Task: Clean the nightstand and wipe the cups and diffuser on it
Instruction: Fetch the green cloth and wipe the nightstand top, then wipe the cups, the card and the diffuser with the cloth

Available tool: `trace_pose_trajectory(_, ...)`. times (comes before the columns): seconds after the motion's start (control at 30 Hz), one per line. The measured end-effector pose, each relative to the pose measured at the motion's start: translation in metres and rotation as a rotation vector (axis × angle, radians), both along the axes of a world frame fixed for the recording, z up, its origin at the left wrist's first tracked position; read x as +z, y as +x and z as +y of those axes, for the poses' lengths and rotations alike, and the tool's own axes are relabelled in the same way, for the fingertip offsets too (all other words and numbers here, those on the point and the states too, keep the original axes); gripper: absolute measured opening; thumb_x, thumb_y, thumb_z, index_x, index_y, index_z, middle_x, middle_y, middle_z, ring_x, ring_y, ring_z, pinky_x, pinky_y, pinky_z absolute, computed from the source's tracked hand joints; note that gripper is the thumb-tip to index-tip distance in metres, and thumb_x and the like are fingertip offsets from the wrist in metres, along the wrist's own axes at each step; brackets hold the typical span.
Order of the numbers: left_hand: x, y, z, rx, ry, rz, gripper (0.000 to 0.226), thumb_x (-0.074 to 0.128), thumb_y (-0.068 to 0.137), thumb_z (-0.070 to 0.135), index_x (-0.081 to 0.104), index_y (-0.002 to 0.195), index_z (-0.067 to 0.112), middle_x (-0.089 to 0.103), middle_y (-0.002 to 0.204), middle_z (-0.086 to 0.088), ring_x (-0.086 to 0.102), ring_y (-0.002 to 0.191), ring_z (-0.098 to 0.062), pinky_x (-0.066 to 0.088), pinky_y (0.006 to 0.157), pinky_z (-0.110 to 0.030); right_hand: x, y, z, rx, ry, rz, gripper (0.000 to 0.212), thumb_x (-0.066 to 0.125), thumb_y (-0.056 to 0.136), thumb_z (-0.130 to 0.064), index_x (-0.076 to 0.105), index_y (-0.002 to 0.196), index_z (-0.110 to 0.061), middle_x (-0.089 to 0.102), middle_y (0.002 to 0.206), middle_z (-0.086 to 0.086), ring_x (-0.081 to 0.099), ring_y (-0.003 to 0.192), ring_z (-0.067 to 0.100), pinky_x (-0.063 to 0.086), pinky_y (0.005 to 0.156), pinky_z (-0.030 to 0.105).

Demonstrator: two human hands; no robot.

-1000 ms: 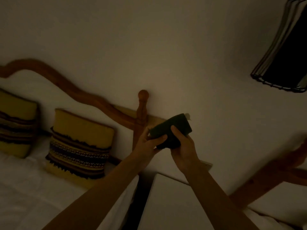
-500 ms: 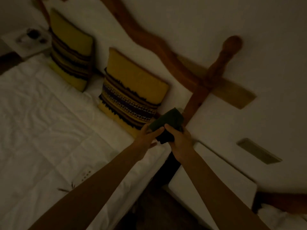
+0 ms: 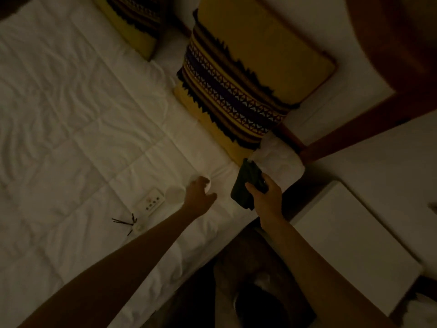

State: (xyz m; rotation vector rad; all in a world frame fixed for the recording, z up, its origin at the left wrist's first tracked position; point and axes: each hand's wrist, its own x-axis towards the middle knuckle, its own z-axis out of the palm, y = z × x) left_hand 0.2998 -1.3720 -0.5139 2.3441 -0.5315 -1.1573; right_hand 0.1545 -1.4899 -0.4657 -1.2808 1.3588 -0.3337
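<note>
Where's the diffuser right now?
In the head view, the diffuser lies on the white bed, left of the left forearm, just below the small white remote and cup.

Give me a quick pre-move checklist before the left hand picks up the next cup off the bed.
1. Cloth in right hand: ok, fingers curled round it.
2. Left hand free: cannot tell; it lies over a cup, grip hidden.
3. Second cup within reach: ok, just left of that hand on the bed.
4. Diffuser upright: not ok, its sticks look splayed on the sheet.
5. Nightstand top ready to take things back: ok, the part in view is bare.
6. Light: not ok, dim; small details are hard to read.
</note>
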Motion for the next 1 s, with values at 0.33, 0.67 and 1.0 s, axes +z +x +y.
trace_pose_trajectory(0.33,-0.09,0.034,-0.032,-0.236,0.211,-0.185,0.116,0.079,0.074,0.053,0.011,0.153,0.001,0.02,0.157,-0.022,0.016,0.145,-0.039,0.016,0.121,-0.047,-0.058,-0.023,-0.007,0.18,-0.069,0.051,0.038,0.074,0.088,-0.016,0.065,0.125,-0.014,0.067,0.116,-0.003,0.062,0.109,0.013,0.055,0.096,0.036)
trace_pose_trajectory(0.67,-0.098,0.023,-0.045,-0.317,0.265,-0.349,0.101,0.089,0.066,0.033,0.031,0.146,0.009,0.037,0.144,-0.018,0.032,0.132,-0.04,0.043,0.103,-0.056,-0.064,-0.061,-0.017,0.197,-0.055,0.027,0.036,0.075,0.088,-0.019,0.066,0.123,-0.019,0.064,0.106,-0.016,0.06,0.112,0.011,0.053,0.099,0.037)
trace_pose_trajectory(1.0,0.06,0.009,-0.082,-0.042,-0.346,-0.105,0.079,0.091,0.063,0.028,0.051,0.131,0.025,0.059,0.119,-0.002,0.06,0.103,-0.02,0.054,0.076,-0.032,0.052,-0.063,-0.073,0.29,-0.25,-0.095,0.039,0.074,0.088,-0.019,0.065,0.126,-0.019,0.063,0.109,-0.022,0.06,0.109,0.0,0.052,0.102,0.036)
